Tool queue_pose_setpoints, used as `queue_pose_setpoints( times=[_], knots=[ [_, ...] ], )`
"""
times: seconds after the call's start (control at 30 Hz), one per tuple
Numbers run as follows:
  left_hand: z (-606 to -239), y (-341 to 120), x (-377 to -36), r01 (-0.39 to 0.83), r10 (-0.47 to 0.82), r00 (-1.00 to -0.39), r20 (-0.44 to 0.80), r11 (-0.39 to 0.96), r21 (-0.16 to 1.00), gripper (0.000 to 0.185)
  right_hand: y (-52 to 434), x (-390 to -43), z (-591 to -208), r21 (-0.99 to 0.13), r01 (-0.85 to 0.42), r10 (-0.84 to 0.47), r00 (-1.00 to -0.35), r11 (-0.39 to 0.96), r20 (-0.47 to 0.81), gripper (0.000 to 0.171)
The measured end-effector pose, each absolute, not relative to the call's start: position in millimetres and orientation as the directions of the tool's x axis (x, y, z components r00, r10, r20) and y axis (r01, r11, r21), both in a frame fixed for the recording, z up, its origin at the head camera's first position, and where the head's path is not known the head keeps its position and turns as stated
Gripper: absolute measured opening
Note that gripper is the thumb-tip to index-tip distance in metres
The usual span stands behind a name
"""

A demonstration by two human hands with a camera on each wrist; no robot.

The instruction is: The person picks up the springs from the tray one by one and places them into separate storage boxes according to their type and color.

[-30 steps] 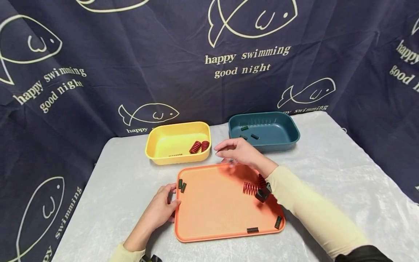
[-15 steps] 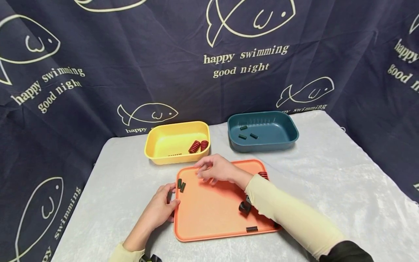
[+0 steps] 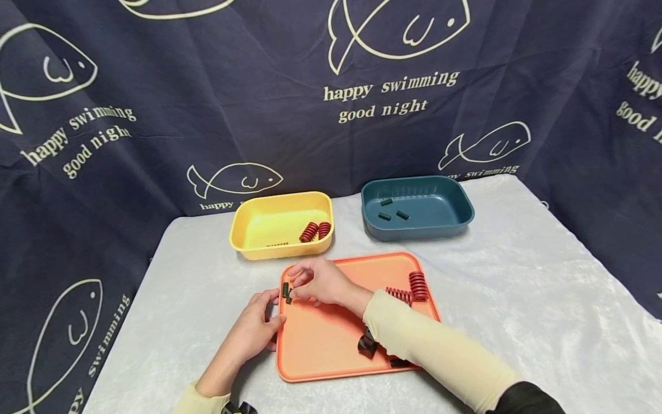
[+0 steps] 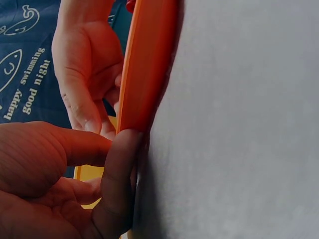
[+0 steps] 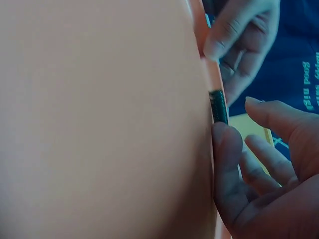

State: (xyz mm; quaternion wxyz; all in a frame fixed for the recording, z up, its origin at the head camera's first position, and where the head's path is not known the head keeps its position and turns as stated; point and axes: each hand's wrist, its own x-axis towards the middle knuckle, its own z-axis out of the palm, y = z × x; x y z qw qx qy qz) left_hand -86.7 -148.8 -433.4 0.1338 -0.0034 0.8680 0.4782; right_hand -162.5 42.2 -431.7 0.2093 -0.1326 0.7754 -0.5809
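Observation:
My left hand (image 3: 256, 322) grips the left edge of the orange tray (image 3: 331, 345), thumb at the rim; the left wrist view shows the thumb and a finger (image 4: 119, 164) closed on that edge. Over the tray's far left corner is my right hand (image 3: 320, 282), its fingers right at two small dark green springs (image 3: 285, 289) by the rim. In the right wrist view one fingertip meets the end of a green spring (image 5: 218, 106), while another digit (image 5: 269, 112) stands apart from it. Part of the second green spring is hidden by the fingers.
Two red springs (image 3: 419, 286) lie at the tray's right side; a dark spring (image 3: 399, 363) near its front edge is partly under the sleeve. Behind stand a yellow bin (image 3: 248, 230) holding red springs and a blue bin (image 3: 439, 227) with small dark springs.
My right hand has moved left and nearer, from beside the bins across the tray to the green springs. The left hand has stayed on the tray's edge.

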Motion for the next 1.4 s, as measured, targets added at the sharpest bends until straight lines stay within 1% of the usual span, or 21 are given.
queue_pose_setpoints(
  times=[0.07, 0.13, 0.27, 0.5, 0.67, 0.8, 0.87, 0.97, 1.07, 1.23, 1.4],
  knots=[
    [-433, -148, -86, -0.132, 0.128, -0.964, -0.235, 0.534, 0.835, 0.050, 38, -161, -433, -0.949, -0.012, -0.442, -0.887, 0.315, -0.136, 0.036],
    [-433, -148, -86, -0.133, 0.128, -0.964, -0.233, 0.531, 0.837, 0.050, 35, -159, -433, -0.925, -0.082, -0.440, -0.893, 0.372, -0.098, 0.037],
    [-432, -148, -85, -0.132, 0.124, -0.965, -0.232, 0.534, 0.835, 0.051, 29, -157, -430, -0.838, -0.211, -0.442, -0.896, 0.503, -0.039, 0.036],
    [-431, -149, -86, -0.135, 0.121, -0.964, -0.236, 0.540, 0.831, 0.052, 23, -153, -425, -0.715, -0.294, -0.427, -0.904, 0.634, -0.007, 0.041],
    [-432, -149, -86, -0.134, 0.122, -0.964, -0.237, 0.546, 0.827, 0.052, 22, -152, -424, -0.672, -0.335, -0.434, -0.900, 0.660, 0.023, 0.040],
    [-433, -149, -86, -0.136, 0.122, -0.964, -0.238, 0.540, 0.831, 0.052, 27, -155, -426, -0.717, -0.331, -0.454, -0.891, 0.614, 0.022, 0.036],
    [-434, -149, -86, -0.138, 0.122, -0.963, -0.238, 0.535, 0.834, 0.051, 31, -157, -427, -0.774, -0.305, -0.464, -0.886, 0.555, 0.016, 0.033],
    [-435, -148, -87, -0.145, 0.120, -0.962, -0.244, 0.534, 0.833, 0.051, 39, -159, -427, -0.871, -0.229, -0.479, -0.878, 0.435, -0.009, 0.030],
    [-436, -148, -87, -0.145, 0.119, -0.962, -0.247, 0.543, 0.827, 0.051, 50, -162, -423, -0.940, -0.121, -0.484, -0.873, 0.318, -0.051, 0.026],
    [-436, -148, -88, -0.139, 0.121, -0.962, -0.245, 0.557, 0.819, 0.050, 73, -169, -416, -0.984, -0.013, -0.477, -0.876, 0.177, -0.074, 0.024],
    [-436, -148, -87, -0.136, 0.116, -0.964, -0.240, 0.559, 0.818, 0.050, 92, -177, -407, -0.995, 0.006, -0.471, -0.881, 0.100, -0.052, 0.026]
  ],
)
